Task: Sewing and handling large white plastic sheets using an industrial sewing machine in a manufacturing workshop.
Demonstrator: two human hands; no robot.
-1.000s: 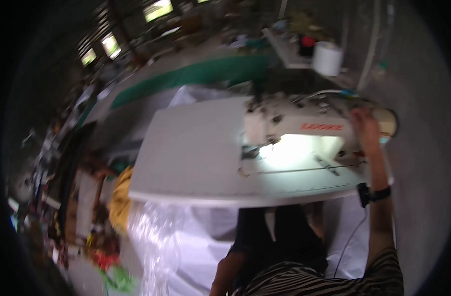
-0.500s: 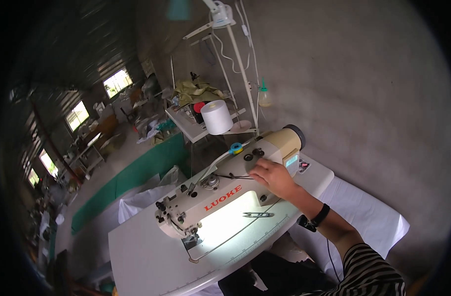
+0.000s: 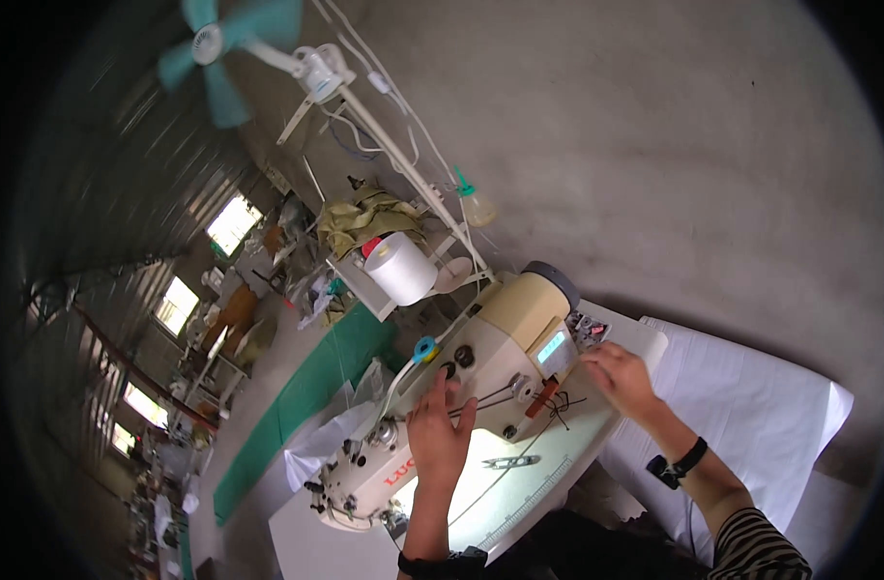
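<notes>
In the head view, the right hand (image 3: 623,379) had moved off the body of the sewing machine (image 3: 497,340), where it was half a second earlier, to just outside the lit display panel (image 3: 555,353), and the left hand (image 3: 440,435) had come into sight across the machine's arm. The view had swung as well, so that the teal fan (image 3: 227,97) showed at upper left.

The machine stood on the white bench (image 3: 302,536), its dark handwheel (image 3: 554,282) toward the wall. The left hand's fingers reached up near the dark knobs (image 3: 464,357), thumb well apart from the rest; whether they touched a knob could not be told. The right hand's fingers were bent, with thumb and forefinger close together beside a tray of small parts (image 3: 589,332); whether anything was pinched between them could not be told.

Thread snips (image 3: 511,462) lay on the lit bench surface below the machine's arm, near an orange-red piece (image 3: 543,397). A ring of blue tape (image 3: 424,349) sat behind the left fingertips, and a white thread cone (image 3: 401,269) stood beyond the machine. White sheeting (image 3: 732,396) spread out to the right
</notes>
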